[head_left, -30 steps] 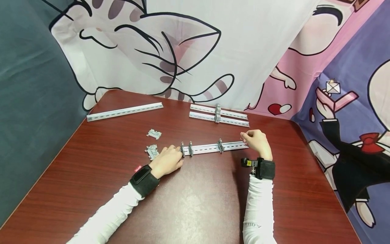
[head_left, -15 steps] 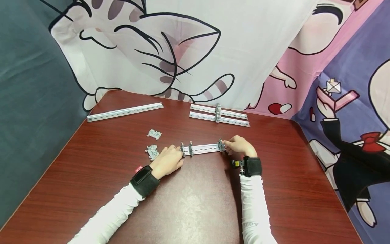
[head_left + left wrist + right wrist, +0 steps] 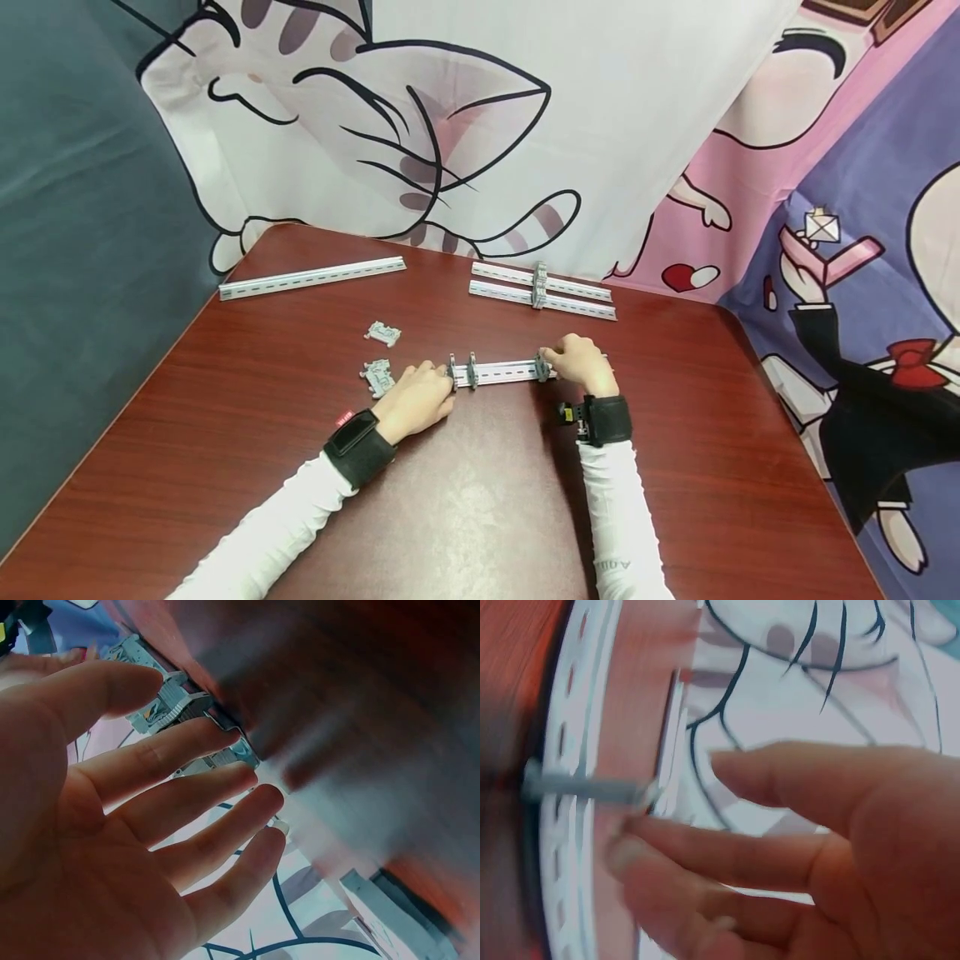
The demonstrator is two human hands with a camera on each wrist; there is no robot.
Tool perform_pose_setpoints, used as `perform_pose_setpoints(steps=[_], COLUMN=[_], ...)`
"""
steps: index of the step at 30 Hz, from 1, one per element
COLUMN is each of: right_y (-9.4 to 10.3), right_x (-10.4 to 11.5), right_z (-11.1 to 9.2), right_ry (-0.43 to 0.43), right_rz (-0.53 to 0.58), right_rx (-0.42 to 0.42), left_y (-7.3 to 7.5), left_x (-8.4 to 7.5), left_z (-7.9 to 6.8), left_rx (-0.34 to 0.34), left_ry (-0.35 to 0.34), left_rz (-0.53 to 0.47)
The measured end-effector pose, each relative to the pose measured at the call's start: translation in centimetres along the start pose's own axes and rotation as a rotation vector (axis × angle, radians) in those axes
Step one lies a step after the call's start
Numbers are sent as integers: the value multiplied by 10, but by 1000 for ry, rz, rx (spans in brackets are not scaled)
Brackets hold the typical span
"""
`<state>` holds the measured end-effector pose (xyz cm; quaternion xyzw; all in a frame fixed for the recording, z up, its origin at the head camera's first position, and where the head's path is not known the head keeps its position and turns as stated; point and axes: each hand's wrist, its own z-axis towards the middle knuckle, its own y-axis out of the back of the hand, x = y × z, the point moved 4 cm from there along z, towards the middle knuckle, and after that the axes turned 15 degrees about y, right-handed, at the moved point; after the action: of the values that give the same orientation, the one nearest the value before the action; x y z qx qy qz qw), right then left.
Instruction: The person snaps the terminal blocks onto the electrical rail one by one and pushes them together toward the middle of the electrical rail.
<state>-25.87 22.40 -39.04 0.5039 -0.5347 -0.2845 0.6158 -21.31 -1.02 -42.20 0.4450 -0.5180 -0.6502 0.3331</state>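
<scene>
Right hand has moved left along the slotted rail on the table to the rightmost clip; left hand at rail's left end. Both hands' fingers apart. Probably best: brace left, push clip square.

A lone rail lies toward the far left corner of the surface; paired rails near the far edge, right of middle, a clip block across both. Before them, a middle rail carries three mounted clips, these between left hand and right hand. Two loose clips lie left of it, one behind the other.
</scene>
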Motion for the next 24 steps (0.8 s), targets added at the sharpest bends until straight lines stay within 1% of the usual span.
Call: perform_pose_setpoints(steps=[4, 6, 8, 11, 14, 16, 19, 24], right_y=[-4, -9, -16, -29, -43, -50, -57, -60], right_x=[32, 51, 66, 82, 89, 90, 90, 89], right_z=[2, 3, 5, 9, 12, 14, 16, 19], right_ry=[-37, -37, -15, 23, 41, 54, 69, 71], right_rz=[-100, -133, -139, -143, -162, -184, -221, -244], right_rx=[-164, -219, -249, -232, -200, -201, -232, -269], left_y=[0, 0, 1, 0, 0, -1, -1, -1], left_x=[0, -1, -2, -3, -3, -3, -3, -3], left_z=[-1, 0, 0, 1, 0, 0, 0, 0], left_rx=[-18, -28, -37, -37, -34, -31, -24, -24], left_ry=[-4, -7, -11, -8, -5, -7, -10, -10], left_rz=[-1, -1, -3, 8, 15, 16, 11, 17])
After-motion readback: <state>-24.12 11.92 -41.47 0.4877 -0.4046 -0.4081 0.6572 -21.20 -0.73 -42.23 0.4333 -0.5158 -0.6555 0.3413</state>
